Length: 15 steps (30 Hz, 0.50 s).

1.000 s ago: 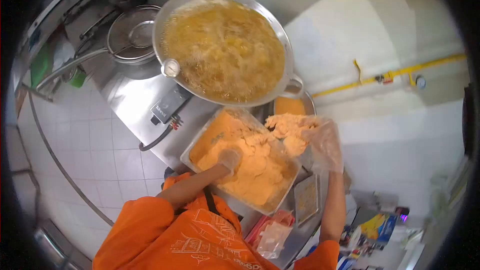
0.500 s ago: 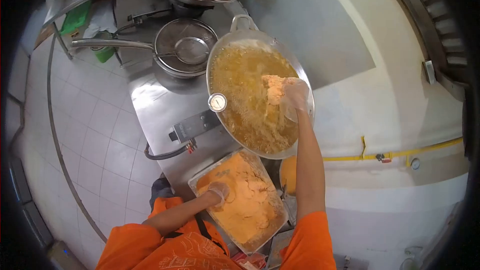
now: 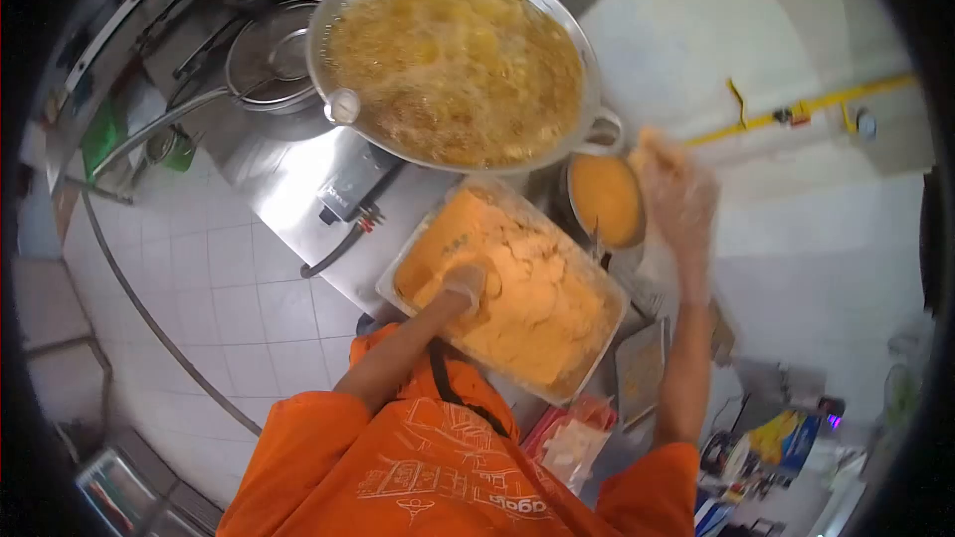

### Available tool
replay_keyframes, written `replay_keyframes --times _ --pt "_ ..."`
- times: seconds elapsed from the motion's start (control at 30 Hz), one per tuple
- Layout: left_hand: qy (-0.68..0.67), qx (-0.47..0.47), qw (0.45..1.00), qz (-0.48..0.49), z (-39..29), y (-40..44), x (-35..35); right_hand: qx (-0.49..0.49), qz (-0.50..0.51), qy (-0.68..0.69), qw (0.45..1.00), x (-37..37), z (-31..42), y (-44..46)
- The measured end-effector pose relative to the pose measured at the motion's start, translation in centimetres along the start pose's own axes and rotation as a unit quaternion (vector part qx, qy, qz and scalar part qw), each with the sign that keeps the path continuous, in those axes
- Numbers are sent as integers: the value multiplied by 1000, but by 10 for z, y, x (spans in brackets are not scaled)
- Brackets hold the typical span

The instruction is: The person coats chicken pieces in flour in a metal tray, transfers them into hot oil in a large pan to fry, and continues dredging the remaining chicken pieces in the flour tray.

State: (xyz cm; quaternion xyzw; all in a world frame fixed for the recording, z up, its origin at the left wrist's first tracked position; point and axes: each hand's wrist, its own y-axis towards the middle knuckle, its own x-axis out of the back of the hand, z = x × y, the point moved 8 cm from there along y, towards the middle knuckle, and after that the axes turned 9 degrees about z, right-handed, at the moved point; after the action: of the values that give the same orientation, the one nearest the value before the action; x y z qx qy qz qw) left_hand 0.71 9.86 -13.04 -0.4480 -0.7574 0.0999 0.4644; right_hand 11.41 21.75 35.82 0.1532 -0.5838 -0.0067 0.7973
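Clearly, the head view centred on a clear-walled rectangular plastic tub (image 3: 619, 310) spread with loose pale-orange powder (image 3: 537, 298), just on the near side of a wide silvery metal pan (image 3: 594, 80) of bubbling yellow oil (image 3: 453, 70). The left hand (image 3: 466, 286), in a thin see-through plastic glove, was sunk in the powder toward the tub's left side; its fingers were buried, so I could not tell whether they were clenched on anything or lay loose. The right hand (image 3: 681, 194), gloved likewise, hung in the air beyond the tub's right side, near a round container (image 3: 563, 201) filled with an orange batter-like mixture (image 3: 607, 201). Its fingers looked bent and orange toward the tips, but blur hid them, and I could not tell whether they pinched a lump or were merely caked.

The powder lay in cracked, clumpy ridges across much of the tub. It seemed likely to handle as light, soft, mostly dry stuff, quick to crumble and with no firm edge to grip, so a cupped palm slid beneath a heap would probably have served better than a fingertip pinch. The tub itself looked thin-walled; so loaded, it would, I judged, have been best held by its rim at two opposite sides.
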Motion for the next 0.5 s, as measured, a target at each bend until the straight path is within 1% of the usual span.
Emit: replay_keyframes --times 0.03,0.07,0.13,0.17,0.2,0.23,0.27,0.33,0.4,0.43,0.5 --pt "6 -18 999 28 0 -6 5 -92 44 35 994 -17 -26 -43" --pt "66 -46 992 98 -14 -38 22 -67 59 98 991 -39 -49 -90" --pt "102 -85 984 119 -22 -65 23 -73 104 151 980 -102 -98 -187" --pt "79 -95 990 69 -16 -70 20 -139 136 153 969 -140 -125 -231" --pt "71 -80 994 31 -16 -60 14 -204 169 151 952 -178 -151 -278" --pt "61 -66 996 -6 -15 -51 7 -274 166 168 932 -239 -186 -318" --pt "67 -29 997 -31 -19 -22 -10 -342 160 183 908 -296 -218 -359" --pt "69 4 996 -60 -38 -2 -16 -370 175 129 903 -355 -195 -349" --pt "56 -3 996 -69 -64 -7 -3 -308 150 65 937 -368 -174 -322" --pt "66 -31 996 -47 -65 -4 5 -255 64 79 962 -403 -193 -327" --pt "87 -86 993 3 -56 -4 19 -218 6 121 968 -398 -193 -331"
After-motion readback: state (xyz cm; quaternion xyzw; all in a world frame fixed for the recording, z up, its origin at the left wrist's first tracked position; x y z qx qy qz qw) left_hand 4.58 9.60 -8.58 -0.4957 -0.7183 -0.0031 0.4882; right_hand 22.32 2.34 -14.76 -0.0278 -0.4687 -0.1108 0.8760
